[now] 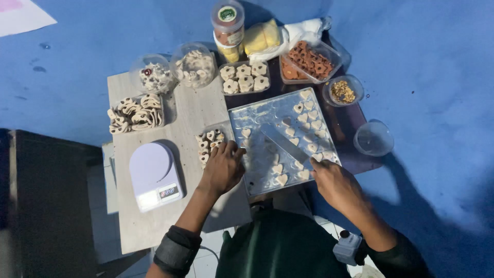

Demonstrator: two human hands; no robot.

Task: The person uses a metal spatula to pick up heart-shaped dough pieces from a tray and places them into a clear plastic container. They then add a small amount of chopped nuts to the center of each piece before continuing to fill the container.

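A metal baking tray (260, 116) lies on the low table and carries several pale heart-shaped cookies (302, 118), mostly along its right side and near edge. My right hand (332, 181) grips a flat metal scraper (284, 142) whose blade lies slanted across the tray's middle. My left hand (223, 167) rests at the tray's left edge, fingers curled on the rim beside a small clear box of cookies (208, 143).
A white kitchen scale (153, 175) sits at the near left. Clear tubs of cookies (136, 114) (244, 77) (309, 62), round jars (154, 74) (195, 64), a tall jar (228, 28), a bowl of nuts (342, 91) and an empty bowl (373, 138) ring the tray. Blue floor surrounds the table.
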